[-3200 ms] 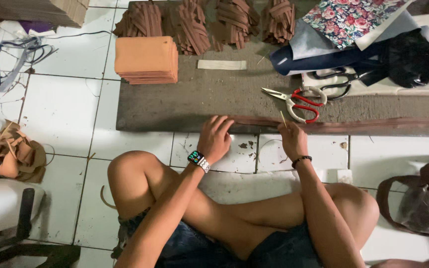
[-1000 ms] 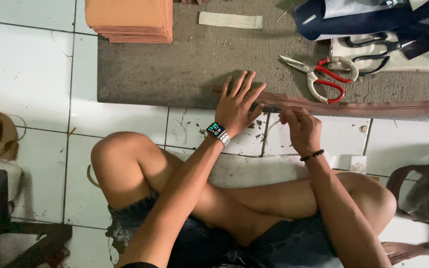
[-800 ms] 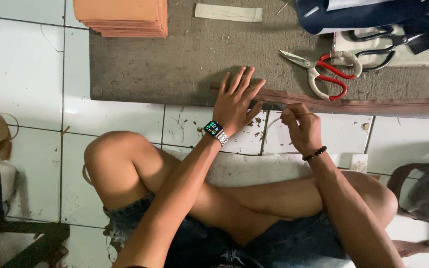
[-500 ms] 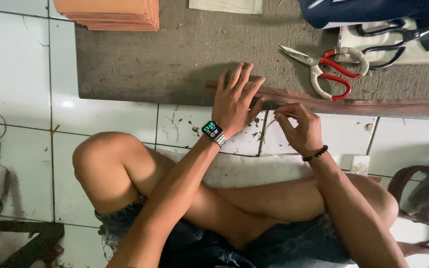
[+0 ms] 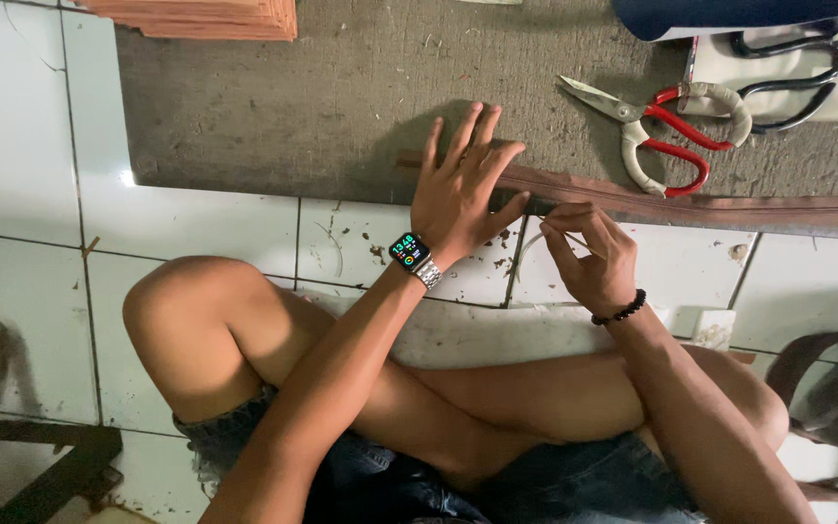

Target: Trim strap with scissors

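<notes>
Head view: crossed bare legs (image 5: 497, 388) are seen nearest, on the white tiled floor (image 5: 196, 233). Just beyond them, the right hand (image 5: 589, 257), ringed at the wrist by a dark bead bracelet (image 5: 621, 312), is curled, its thumb and forefinger pinched on the near edge of a long brown strip (image 5: 710, 204). Immediately to the left of those fingertips, the left hand (image 5: 463, 189), worn with a wristwatch (image 5: 411, 257), is laid flat with fingers spread, pressed onto the strip's left end. The strip is stretched along the front edge of a grey mat (image 5: 341, 97). Beyond the right fingers, red-handled scissors (image 5: 666, 121) are laid on the mat; black-handled shears (image 5: 797, 53) are seen farther right. Far beyond the left fingers, a stack of tan sheets (image 5: 206, 15) is cropped by the top edge
</notes>
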